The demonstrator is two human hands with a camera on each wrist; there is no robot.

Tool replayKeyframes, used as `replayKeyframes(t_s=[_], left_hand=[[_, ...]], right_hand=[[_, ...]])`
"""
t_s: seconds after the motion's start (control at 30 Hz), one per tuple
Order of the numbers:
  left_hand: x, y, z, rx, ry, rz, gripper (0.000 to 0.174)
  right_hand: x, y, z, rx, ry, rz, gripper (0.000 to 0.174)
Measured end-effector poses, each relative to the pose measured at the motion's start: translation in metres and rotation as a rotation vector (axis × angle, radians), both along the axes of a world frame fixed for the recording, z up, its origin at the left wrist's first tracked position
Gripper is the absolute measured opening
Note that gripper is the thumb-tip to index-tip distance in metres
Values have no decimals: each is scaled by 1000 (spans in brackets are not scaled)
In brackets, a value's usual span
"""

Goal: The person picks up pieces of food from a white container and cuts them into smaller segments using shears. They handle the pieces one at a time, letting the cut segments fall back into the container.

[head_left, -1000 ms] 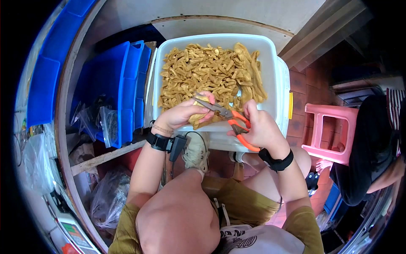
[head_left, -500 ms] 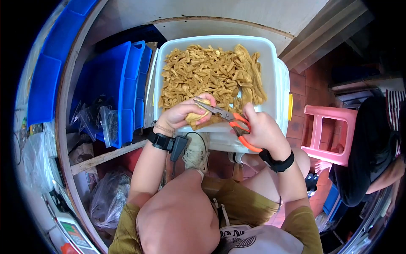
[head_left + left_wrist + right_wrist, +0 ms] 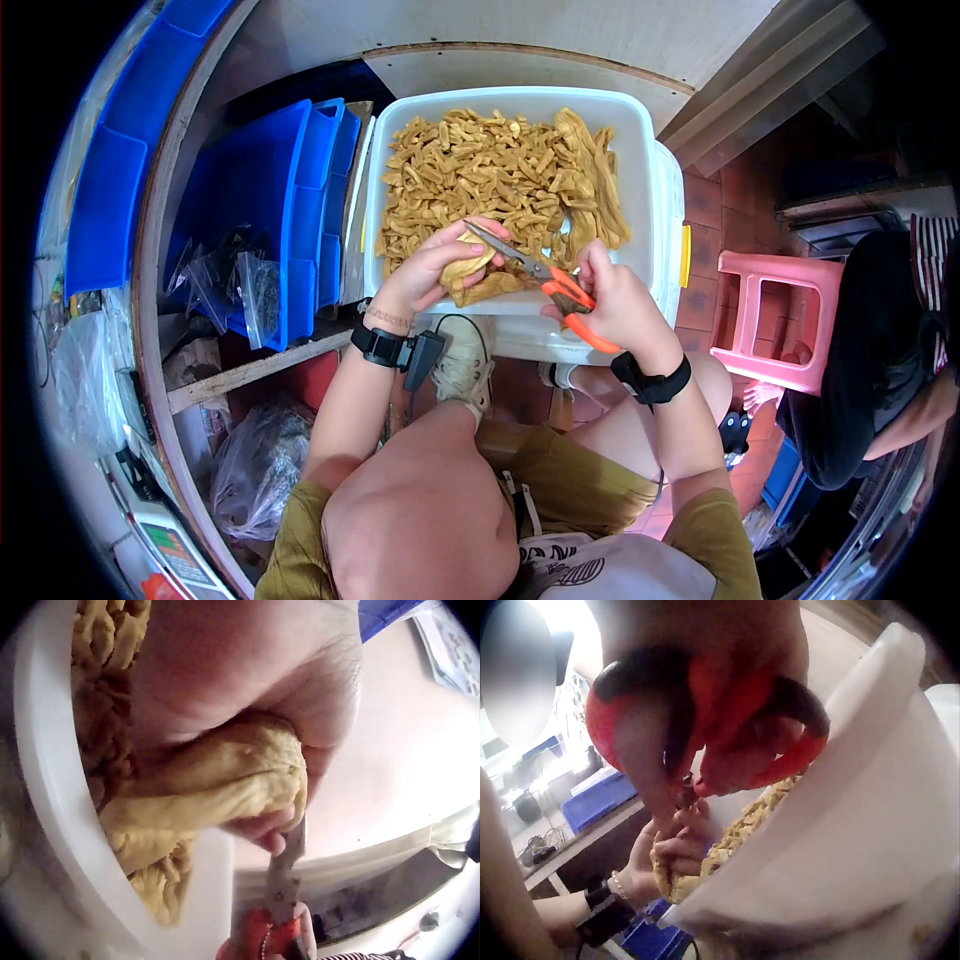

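In the head view my left hand (image 3: 440, 265) grips a soft, wrinkled yellow-brown strip (image 3: 466, 268), which looks like tofu skin, over the near rim of a white tub. The left wrist view shows the folded strip (image 3: 247, 772) held under the palm, its tail hanging over the rim. My right hand (image 3: 625, 305) holds orange-and-black-handled scissors (image 3: 535, 265), fingers through the loops. Their grey blades point left and lie across the strip at the left fingertips. In the right wrist view the handle loops (image 3: 810, 750) stand apart around the fingers.
Short cut pieces (image 3: 470, 165) fill much of the white tub (image 3: 640, 120); long uncut strips (image 3: 595, 190) lie along its right side. Blue bins (image 3: 250, 200) stand on the left shelf. A pink stool (image 3: 735, 310) and another person's dark-clothed leg (image 3: 870, 340) are at the right.
The scissors have tilted a little, their tips rising in the head view, and the handle loops look closer together. The left hand still grips the strip, more of its pale face showing.
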State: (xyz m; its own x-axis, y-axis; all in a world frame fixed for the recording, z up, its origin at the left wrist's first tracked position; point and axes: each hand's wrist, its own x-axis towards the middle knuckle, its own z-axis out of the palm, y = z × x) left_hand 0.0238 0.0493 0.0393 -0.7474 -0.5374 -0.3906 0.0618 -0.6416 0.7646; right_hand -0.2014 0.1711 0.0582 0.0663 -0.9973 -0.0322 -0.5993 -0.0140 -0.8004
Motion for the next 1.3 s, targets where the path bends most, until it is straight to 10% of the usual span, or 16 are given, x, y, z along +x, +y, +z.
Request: replayKeyframes(t_s=[0.57,1.3], left_hand=[[-4,11,26,-272,-50,151,14],[-25,26,18,-380,-267,101,13]], right_hand=[[-7,-10,-29,77,-590,-317,52],[10,-8,-24,-45,-602,-384,52]])
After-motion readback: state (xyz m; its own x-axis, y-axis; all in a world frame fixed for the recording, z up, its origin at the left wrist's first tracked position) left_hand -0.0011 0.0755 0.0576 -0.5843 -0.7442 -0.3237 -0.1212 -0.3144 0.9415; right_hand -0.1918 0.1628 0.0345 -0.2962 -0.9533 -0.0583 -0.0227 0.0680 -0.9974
